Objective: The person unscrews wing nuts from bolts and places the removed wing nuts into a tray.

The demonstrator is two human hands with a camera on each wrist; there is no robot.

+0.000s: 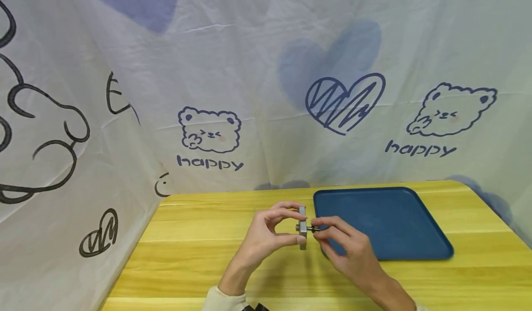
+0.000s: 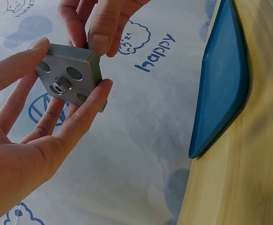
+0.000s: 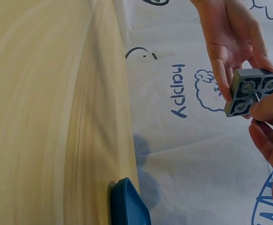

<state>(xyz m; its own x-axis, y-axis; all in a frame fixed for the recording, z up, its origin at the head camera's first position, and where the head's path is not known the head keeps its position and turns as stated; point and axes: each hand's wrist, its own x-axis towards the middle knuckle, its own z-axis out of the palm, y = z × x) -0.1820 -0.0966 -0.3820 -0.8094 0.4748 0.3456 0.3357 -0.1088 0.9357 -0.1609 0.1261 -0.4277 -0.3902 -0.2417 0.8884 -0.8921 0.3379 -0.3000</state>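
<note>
My left hand (image 1: 266, 230) holds a small grey square block (image 1: 303, 228) by its edges, between thumb and fingers, above the table. In the left wrist view, the block's flat face (image 2: 56, 65) has round holes and a metal stud with a hollow end (image 2: 61, 86) standing out near its middle. The right wrist view shows the block's recessed other side (image 3: 241, 96). There my right hand (image 1: 349, 246) pinches a thin shaft with a dark end (image 1: 314, 229), which runs from the block. The fingertips partly hide this dark end.
A blue tray (image 1: 386, 223) lies on the wooden table (image 1: 199, 246), right of and behind the hands. White cloth (image 1: 266, 70) printed with bears and hearts hangs behind the table and along its left side.
</note>
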